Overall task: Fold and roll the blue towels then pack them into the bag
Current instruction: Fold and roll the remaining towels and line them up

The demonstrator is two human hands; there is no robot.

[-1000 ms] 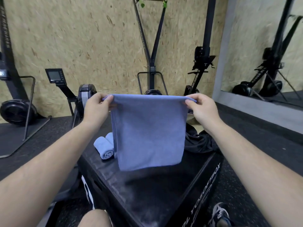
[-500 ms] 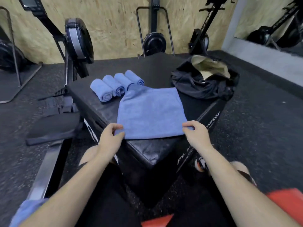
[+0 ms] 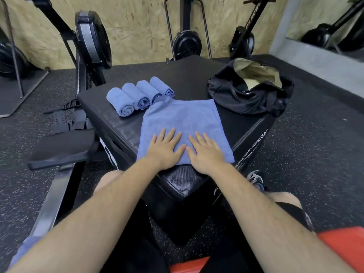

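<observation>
the black box (image 3: 187,75) carries everything; the bag (image 3: 250,95) slumps at its far right corner, mouth open, no towel visible inside; the folded towel (image 3: 183,117) lies flat at the near edge; four rolled towels (image 3: 137,95) touch its far left corner; left hand (image 3: 167,148) and right hand (image 3: 206,152) press its near end, fingers straight, equally near; rolling likely runs away from them.

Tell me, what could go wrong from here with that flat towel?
1. The towel lies at the box's near corner, pressed flat by the left hand and right hand; rolling from there might drag it over the edge.
2. Its far left corner reaches the four rolls, so pushing forward could nudge or loosen them.
3. The bag slumps by the box's right edge; stuffing rolls in may tip it off.
</observation>
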